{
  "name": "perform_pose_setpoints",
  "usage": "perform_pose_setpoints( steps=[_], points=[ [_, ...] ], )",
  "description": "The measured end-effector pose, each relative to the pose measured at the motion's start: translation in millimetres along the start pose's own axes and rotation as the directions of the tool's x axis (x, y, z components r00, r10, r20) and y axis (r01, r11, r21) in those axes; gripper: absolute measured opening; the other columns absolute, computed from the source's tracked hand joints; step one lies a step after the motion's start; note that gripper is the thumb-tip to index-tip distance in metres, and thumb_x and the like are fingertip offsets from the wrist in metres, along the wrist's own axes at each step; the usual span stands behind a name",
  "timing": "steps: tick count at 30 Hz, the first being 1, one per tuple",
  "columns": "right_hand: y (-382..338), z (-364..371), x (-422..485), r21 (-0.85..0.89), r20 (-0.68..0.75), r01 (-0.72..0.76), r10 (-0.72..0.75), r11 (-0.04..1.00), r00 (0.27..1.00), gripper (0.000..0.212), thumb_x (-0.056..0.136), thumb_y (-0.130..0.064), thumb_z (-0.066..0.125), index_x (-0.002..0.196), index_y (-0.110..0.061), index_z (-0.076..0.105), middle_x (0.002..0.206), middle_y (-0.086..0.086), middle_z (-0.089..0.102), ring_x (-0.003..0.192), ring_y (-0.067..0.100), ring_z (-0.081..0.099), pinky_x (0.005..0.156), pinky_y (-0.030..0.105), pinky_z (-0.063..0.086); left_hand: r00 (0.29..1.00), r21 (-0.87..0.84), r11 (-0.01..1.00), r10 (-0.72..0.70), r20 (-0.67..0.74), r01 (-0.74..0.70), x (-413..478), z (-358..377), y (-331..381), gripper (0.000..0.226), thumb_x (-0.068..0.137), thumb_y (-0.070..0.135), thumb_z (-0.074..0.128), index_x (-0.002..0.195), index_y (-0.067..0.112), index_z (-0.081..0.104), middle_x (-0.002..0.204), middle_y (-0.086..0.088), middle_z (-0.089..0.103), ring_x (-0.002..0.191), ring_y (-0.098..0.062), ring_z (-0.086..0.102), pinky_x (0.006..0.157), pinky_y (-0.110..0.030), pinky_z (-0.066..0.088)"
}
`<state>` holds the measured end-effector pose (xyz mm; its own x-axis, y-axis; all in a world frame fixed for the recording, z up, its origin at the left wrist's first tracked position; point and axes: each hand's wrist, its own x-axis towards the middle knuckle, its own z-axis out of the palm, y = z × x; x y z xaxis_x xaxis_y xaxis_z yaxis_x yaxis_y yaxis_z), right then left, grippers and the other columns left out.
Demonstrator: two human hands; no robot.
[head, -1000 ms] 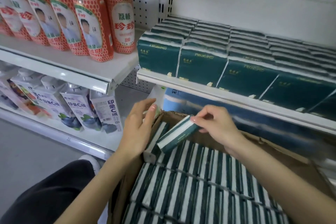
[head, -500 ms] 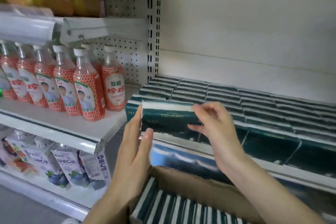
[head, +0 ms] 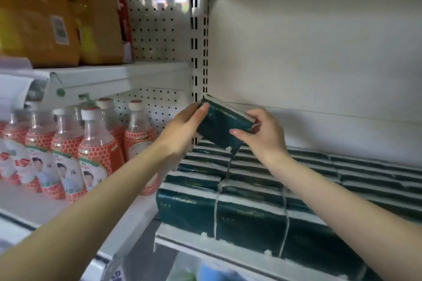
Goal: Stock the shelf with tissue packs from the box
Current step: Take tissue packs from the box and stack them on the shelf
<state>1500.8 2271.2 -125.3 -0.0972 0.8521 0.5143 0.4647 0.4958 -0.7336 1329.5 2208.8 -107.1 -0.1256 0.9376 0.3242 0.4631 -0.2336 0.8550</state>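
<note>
- The tissue pack (head: 225,124) hangs tilted above the stocked packs (head: 189,207) on the shelf (head: 205,249), left grip (head: 182,131) holding its left end, right grip (head: 263,135) pinching its right.
- Set down crooked, it could slide off their smooth tops.
- A careless release near the upright might tip it toward the bottles (head: 98,143).

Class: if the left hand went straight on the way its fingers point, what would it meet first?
Past the tissue pack it grips, the left hand likely meets the white back wall near the slotted upright; depth is unclear.
</note>
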Motion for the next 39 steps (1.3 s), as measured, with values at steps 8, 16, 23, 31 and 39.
perform_pose_setpoints(
  steps=[8, 16, 23, 31, 39],
  points=[
    [35.5, 31.3, 74.1, -0.167, 0.078, 0.161, -0.15, 0.973, 0.986, 0.041, 0.079, -0.021, 0.076, 0.114, -0.014, 0.055, 0.107, 0.005, 0.056, 0.092, 0.018, 0.054, 0.083, 0.031, 0.049, 0.984, -0.087, 0.983, -0.156, 0.09, 0.163, 61.3, 12.7, -39.5, 0.018, 0.097, 0.051, 0.038, 0.114, 0.052, 0.036, 0.103, 0.029, 0.043, 0.114, -0.007, 0.046, 0.109, -0.04, 0.029],
    [72.3, 44.8, 81.4, -0.325, 0.03, 0.273, -0.279, 0.905, 0.96, 0.042, 0.082, -0.022, 0.074, 0.118, -0.012, 0.054, 0.118, 0.003, 0.044, 0.095, 0.004, 0.037, 0.079, 0.006, 0.033, 0.958, 0.106, 0.969, -0.24, 0.157, 0.225, 102.5, 35.8, -67.0, 0.07, 0.088, 0.066, 0.034, 0.149, 0.033, 0.024, 0.143, 0.003, 0.041, 0.135, -0.025, 0.038, 0.113, -0.043, 0.026],
    [78.7, 48.7, 79.2, -0.335, 0.061, 0.371, -0.373, 0.866, 0.926, 0.039, 0.081, -0.016, 0.075, 0.115, -0.012, 0.057, 0.116, 0.005, 0.043, 0.089, 0.012, 0.048, 0.085, 0.03, 0.049, 0.957, 0.062, 0.965, -0.262, 0.122, 0.256, 113.8, 41.5, -80.5, 0.07, 0.088, 0.064, 0.039, 0.149, 0.033, 0.022, 0.149, -0.002, 0.038, 0.133, -0.027, 0.039, 0.114, -0.05, 0.029],
    [66.1, 28.0, 70.5, -0.402, 0.117, 0.294, -0.27, 0.867, 0.956, 0.059, 0.083, -0.039, 0.07, 0.132, -0.021, 0.042, 0.127, 0.003, 0.036, 0.097, 0.022, 0.058, 0.081, 0.044, 0.055, 0.937, 0.256, 0.929, -0.311, 0.158, 0.266, 103.1, 28.4, -68.2, 0.086, 0.084, 0.071, 0.026, 0.152, 0.023, 0.005, 0.156, -0.014, 0.025, 0.14, -0.033, 0.029, 0.113, -0.048, 0.027],
    [2.8, -21.8, 31.2, -0.492, 0.304, 0.354, -0.224, 0.795, 0.926, 0.059, 0.09, -0.052, 0.055, 0.137, -0.024, 0.034, 0.13, 0.0, 0.036, 0.085, 0.015, 0.06, 0.074, 0.032, 0.051, 0.948, 0.5, 0.849, -0.28, 0.153, 0.171, 38.0, 2.3, -23.4, 0.08, 0.09, 0.067, 0.021, 0.154, 0.024, 0.004, 0.159, -0.009, 0.022, 0.14, -0.033, 0.031, 0.114, -0.047, 0.021]
  ],
)
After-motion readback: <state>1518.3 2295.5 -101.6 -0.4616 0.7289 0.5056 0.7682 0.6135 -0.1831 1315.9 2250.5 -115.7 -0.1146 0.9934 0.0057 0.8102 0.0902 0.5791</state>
